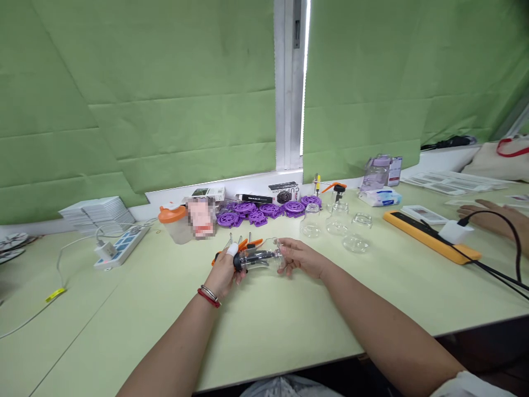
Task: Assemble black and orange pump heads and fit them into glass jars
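Note:
Between my hands a clear bottle (270, 270) lies on its side above the table, with a dark tube-like part inside it. My left hand (223, 271) is closed around its black collar (237, 262), and the thumb has a white covering. My right hand (301, 258) grips the rounded clear end, fingers curled around it. Behind my left hand lie orange-handled parts (254, 243) with thin metal rods, partly hidden by the hand. Several clear bottles (309, 223) stand upright beyond my right hand. One farther back bears a black top with an orange lever (336, 187).
Purple wheel-shaped plastic pieces (258, 216) are heaped along the wall. An orange-lidded cup (176, 223) and a white power strip (124, 246) stand left. At right lie a yellow power strip (430, 237), cables, a wipes pack (380, 197) and another person's hand (483, 212).

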